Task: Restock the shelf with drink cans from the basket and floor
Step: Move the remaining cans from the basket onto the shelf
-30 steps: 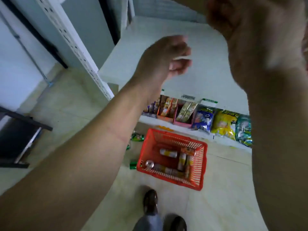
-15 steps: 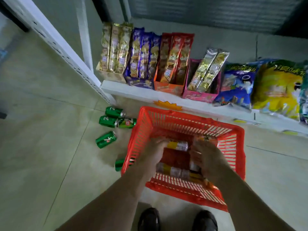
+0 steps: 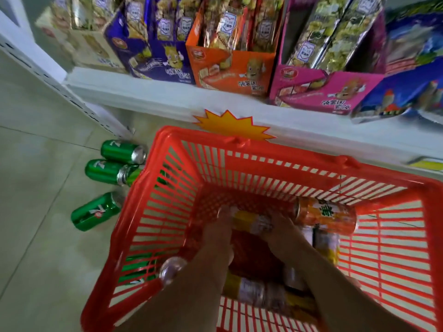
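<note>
The red basket [image 3: 153,212] stands on the floor against the bottom shelf [image 3: 143,97]. Both my hands are down inside it. My left hand [image 3: 218,233] curls over the left end of a yellow can [image 3: 251,221] lying on the basket floor. My right hand [image 3: 282,233] is at that can's right end, just below an orange can [image 3: 326,215]; its fingers are blurred. More yellow cans lie near my wrists [image 3: 259,293]. Three green cans [image 3: 107,172] lie on the floor left of the basket, and another green can [image 3: 136,269] shows through its left wall.
Snack boxes in purple [image 3: 153,61], orange [image 3: 230,68] and pink [image 3: 323,92] fill the bottom shelf, with snack bags [image 3: 407,87] to their right. A white perforated upright [image 3: 48,80] runs down the left. A yellow starburst tag [image 3: 230,125] hangs on the shelf edge. Tiled floor [image 3: 36,236] lies to the left.
A second ago both hands were raised at the upper shelf. They dropped into the basket, and my view has moved down much closer to it, with my hands closing in on the yellow can.
</note>
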